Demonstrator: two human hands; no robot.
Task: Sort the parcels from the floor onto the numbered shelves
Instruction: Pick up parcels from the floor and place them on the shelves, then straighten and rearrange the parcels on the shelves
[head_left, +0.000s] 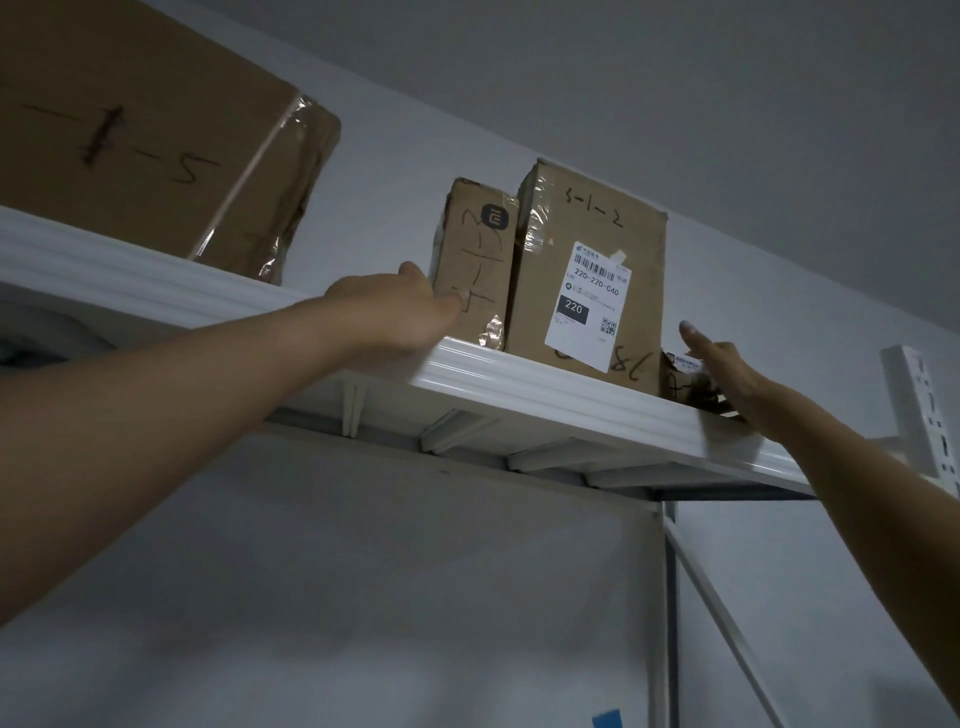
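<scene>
I look up at a white top shelf. A narrow brown parcel marked 4-1-3 stands upright on it, and my left hand grips its left lower side, thumb behind the edge. Right beside it stands a bigger parcel marked 3-1-2 with a white shipping label. To its right lies a small low parcel, on which my right hand rests, one finger pointing up; how the other fingers lie is hidden.
A large cardboard box marked with 1-5 stands at the shelf's left end. A white perforated upright rises at the right. The wall lies close behind the parcels. A slanted white brace runs below the shelf.
</scene>
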